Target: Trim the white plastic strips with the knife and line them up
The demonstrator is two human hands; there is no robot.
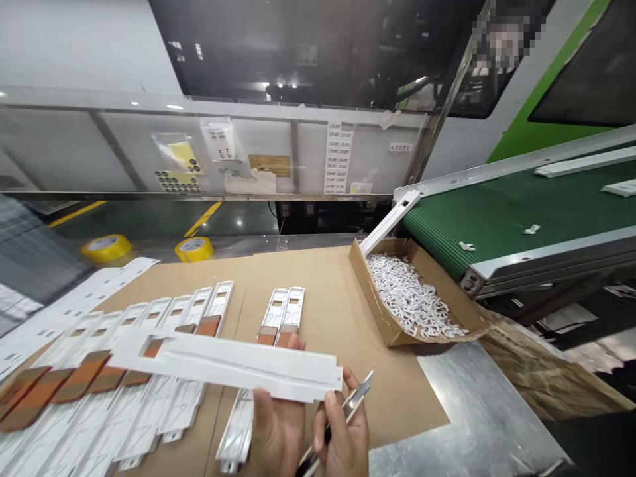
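My left hand [276, 430] grips a long white moulded plastic strip [223, 361] from below, with its thumb on top. My right hand [342, 434] holds a snap-off utility knife [345, 417], blade pointing up and away, right beside the strip's end. Under and beyond the strip, rows of similar white plastic parts [163, 371] with brown patches lie side by side on a cardboard sheet [338, 298]. A few of these parts pass beneath my hands.
A shallow cardboard tray [387, 265] full of white plastic offcuts stands to the right, with one white strip leaning in it. Behind it runs a green conveyor belt [521, 212] carrying white pieces. Rolls of yellow tape [106, 248] lie beyond the cardboard, before a machine's panelled wall.
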